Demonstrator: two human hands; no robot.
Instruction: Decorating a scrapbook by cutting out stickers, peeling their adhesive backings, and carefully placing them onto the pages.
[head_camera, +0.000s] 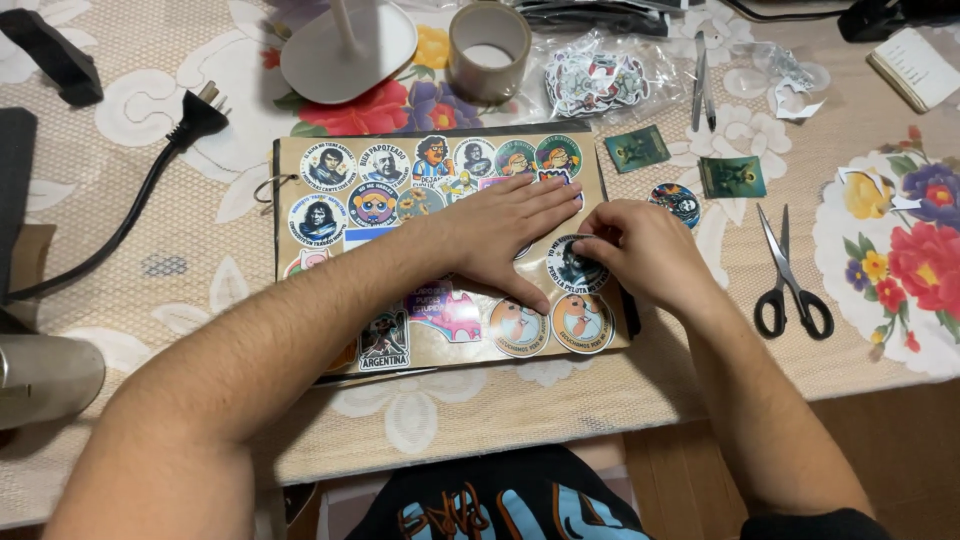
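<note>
A brown album page (300, 200) covered with several round and shaped stickers lies on the table in front of me. My left hand (505, 235) lies flat on the page, fingers spread and pointing right, pressing it down. My right hand (645, 250) sits at the page's right edge, its fingertips pinching and pressing a round dark sticker (572, 268) onto the page. Two round orange stickers (582, 322) sit just below that one.
Black scissors (790, 275) lie right of my right hand. Loose stickers (732, 176) and a clear bag of stickers (595, 78) lie beyond. A tape roll (489, 50), white lamp base (345, 45), tweezers (702, 85), black plug (198, 118) and a metal cylinder (45, 378) surround the page.
</note>
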